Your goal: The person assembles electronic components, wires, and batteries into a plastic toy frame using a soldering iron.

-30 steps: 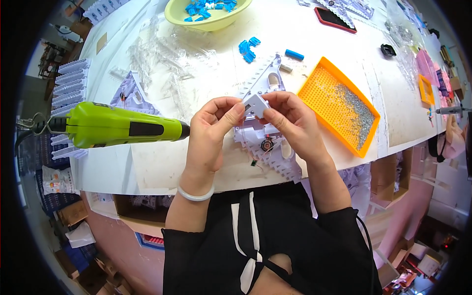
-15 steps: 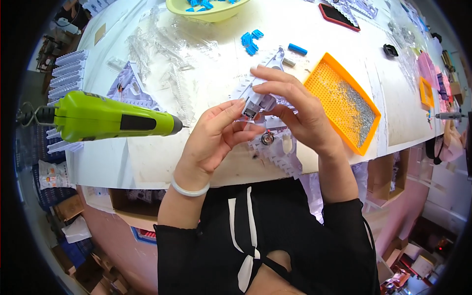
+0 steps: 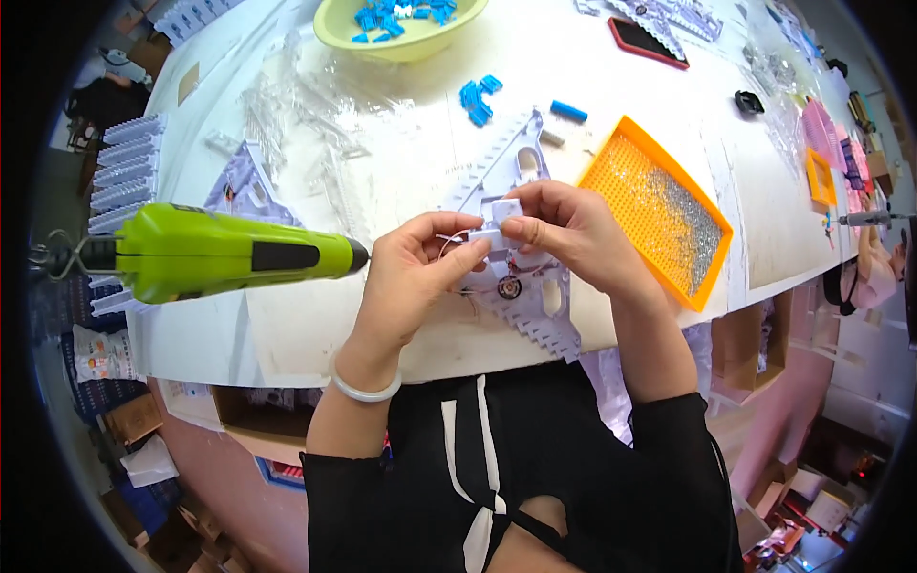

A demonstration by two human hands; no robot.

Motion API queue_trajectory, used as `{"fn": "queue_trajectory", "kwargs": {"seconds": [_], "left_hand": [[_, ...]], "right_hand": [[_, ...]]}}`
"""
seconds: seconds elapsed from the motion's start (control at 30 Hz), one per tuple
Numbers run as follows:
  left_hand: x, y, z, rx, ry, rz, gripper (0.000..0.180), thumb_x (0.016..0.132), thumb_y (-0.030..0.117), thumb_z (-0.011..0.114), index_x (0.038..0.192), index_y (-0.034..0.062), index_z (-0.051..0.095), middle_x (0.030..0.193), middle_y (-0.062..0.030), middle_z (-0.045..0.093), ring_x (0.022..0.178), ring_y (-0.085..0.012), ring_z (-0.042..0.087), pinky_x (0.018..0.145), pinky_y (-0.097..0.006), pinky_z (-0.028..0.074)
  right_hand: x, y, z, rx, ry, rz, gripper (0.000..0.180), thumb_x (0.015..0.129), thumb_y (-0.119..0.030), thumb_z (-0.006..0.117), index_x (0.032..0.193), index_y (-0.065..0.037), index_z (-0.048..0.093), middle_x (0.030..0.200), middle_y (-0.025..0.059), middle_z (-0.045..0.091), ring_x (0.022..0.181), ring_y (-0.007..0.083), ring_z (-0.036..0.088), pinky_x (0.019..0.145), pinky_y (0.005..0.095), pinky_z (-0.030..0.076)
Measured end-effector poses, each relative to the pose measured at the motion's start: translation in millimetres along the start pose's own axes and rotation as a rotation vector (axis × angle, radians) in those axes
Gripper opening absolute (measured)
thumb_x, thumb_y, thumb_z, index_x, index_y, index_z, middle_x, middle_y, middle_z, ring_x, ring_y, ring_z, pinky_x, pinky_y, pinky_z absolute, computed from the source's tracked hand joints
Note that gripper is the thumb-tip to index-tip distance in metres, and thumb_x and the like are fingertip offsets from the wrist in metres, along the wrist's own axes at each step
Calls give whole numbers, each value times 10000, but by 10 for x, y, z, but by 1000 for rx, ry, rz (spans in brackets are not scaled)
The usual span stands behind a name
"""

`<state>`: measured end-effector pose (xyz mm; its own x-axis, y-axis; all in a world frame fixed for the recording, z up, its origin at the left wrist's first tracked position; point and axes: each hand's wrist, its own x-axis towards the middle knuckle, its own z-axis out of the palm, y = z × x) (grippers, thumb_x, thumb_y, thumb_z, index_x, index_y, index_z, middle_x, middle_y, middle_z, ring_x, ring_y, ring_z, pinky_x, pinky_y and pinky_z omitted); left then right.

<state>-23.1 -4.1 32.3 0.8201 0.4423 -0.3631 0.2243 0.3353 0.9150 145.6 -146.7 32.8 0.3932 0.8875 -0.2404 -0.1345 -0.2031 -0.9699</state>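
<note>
My left hand (image 3: 420, 267) and my right hand (image 3: 568, 234) meet over a pale lilac toothed plastic panel (image 3: 523, 286) lying on the white table (image 3: 287, 325). Both pinch a small white plastic part (image 3: 492, 229) with thin wires trailing from it, just above the panel. A small round dark piece (image 3: 508, 285) sits on the panel below my fingers. A white bangle (image 3: 363, 387) circles my left wrist.
A green electric screwdriver (image 3: 220, 250) hangs at the left, tip toward my left hand. An orange tray (image 3: 659, 215) of tiny metal screws lies at the right. Blue pieces (image 3: 478, 95), a yellow-green bowl (image 3: 401, 24), clear plastic frames (image 3: 306, 115) and a red-edged phone (image 3: 645, 43) lie farther back.
My hands have lowered the small white part from mid-air down onto the lilac panel, and my right hand has come over its top.
</note>
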Motion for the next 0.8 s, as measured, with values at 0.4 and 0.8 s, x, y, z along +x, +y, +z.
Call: {"fn": "queue_trajectory", "kwargs": {"seconds": [0.4,0.8], "left_hand": [[171,-115,-66,575,131,468,208,890,94,746,1097,74,745,979,-64,709,960,-166,632,758,-293,516],[281,-272,-27,839,190,667,168,816,38,756,980,43,724,993,-103,712,1064,-298,618,907,-390,508]], "right_hand": [[272,-120,-116,-207,10,77,261,956,-219,731,1087,7,729,849,-12,688,751,36,600,663,193,493],[340,159,-55,-325,88,11,208,952,-159,719,1065,16,720,819,-3,675,724,50,570,647,215,488]]}}
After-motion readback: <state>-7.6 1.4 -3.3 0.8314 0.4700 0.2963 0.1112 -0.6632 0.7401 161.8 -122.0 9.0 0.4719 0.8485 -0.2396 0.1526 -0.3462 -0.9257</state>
